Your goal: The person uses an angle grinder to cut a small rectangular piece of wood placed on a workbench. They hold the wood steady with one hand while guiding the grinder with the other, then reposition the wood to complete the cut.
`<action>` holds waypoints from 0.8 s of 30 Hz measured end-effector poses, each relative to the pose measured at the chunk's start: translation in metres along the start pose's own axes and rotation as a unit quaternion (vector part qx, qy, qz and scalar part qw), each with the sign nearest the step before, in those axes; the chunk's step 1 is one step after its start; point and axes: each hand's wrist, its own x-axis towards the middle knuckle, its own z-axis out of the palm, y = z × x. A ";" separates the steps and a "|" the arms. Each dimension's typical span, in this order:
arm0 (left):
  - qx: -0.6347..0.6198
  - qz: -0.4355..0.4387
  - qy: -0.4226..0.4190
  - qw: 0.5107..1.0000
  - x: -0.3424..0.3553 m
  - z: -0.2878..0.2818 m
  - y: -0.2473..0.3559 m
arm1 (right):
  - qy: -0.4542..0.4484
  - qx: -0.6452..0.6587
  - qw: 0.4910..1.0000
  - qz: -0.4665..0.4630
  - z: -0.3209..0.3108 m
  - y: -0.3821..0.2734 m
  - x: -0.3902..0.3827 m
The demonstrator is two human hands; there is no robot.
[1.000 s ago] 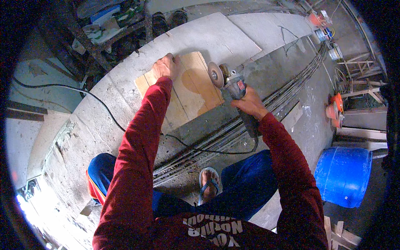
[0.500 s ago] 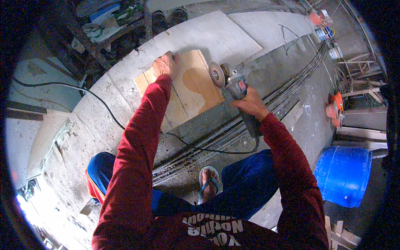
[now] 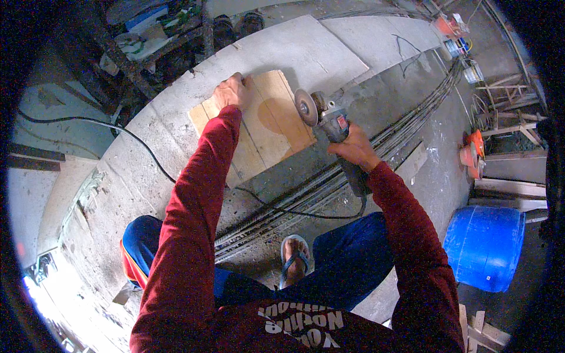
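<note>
My left hand (image 3: 231, 91) is closed over the far edge of a pale wooden board (image 3: 265, 129), which lies on a raised grey slab (image 3: 312, 53) and has lines across its face. In my right hand (image 3: 353, 144) is a grey angle grinder (image 3: 334, 123), gripped round its body with the disc (image 3: 306, 107) upright just beside the board's right edge. A dark shadow falls on the board left of the disc. The grinder's black cord (image 3: 150, 153) runs from the handle past the board and off to the left.
Long metal bars (image 3: 394, 147) lie along the floor below the slab. A blue plastic barrel (image 3: 484, 247) is at the right, with orange buckets (image 3: 471, 156), timber scraps and more containers (image 3: 456, 50) beyond. A dark rack (image 3: 135, 53) with clutter stands behind the slab. My sandalled foot (image 3: 294, 259) is near the bars.
Very little differs. The grinder has shifted very slightly toward the right relative to the board; my left hand keeps its hold on the board's edge.
</note>
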 end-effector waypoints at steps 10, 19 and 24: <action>0.003 0.006 -0.004 1.000 0.001 0.000 -0.001 | -0.001 0.026 1.000 -0.002 -0.005 -0.007 -0.008; -0.001 -0.004 -0.004 1.000 0.002 0.003 -0.002 | -0.008 0.027 1.000 0.012 -0.007 -0.015 -0.012; 0.007 -0.009 0.000 1.000 0.002 0.005 -0.003 | -0.021 0.030 0.999 0.026 -0.010 -0.015 -0.015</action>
